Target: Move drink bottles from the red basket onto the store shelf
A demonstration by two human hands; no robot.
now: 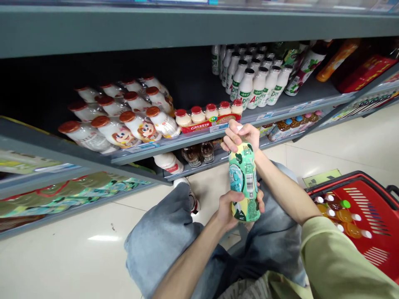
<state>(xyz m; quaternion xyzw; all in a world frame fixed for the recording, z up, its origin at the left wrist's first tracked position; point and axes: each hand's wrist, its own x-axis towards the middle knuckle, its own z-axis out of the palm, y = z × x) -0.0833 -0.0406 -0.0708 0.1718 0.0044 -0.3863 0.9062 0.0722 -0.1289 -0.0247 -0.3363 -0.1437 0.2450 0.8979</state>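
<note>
A green and pale yellow drink bottle point(245, 178), with a barcode on its label, is held up over my lap with its base tilted toward me. My left hand point(227, 207) wraps around the lower body of the bottle. At the top, my right hand point(246, 135) has its fingers closed around the cap end. The fingers mostly cover the cap; only a bit of white shows between them. Just behind my right hand, on the shelf edge, sits a red pack of small red-capped bottles point(212, 118).
The shelf point(187, 141) ahead bears white bottles with orange-red caps point(134, 124) and rows of white dark-capped bottles point(252, 87). A lower shelf holds more bottles. On the floor at right stands a red basket point(368, 203) with several drink bottles inside.
</note>
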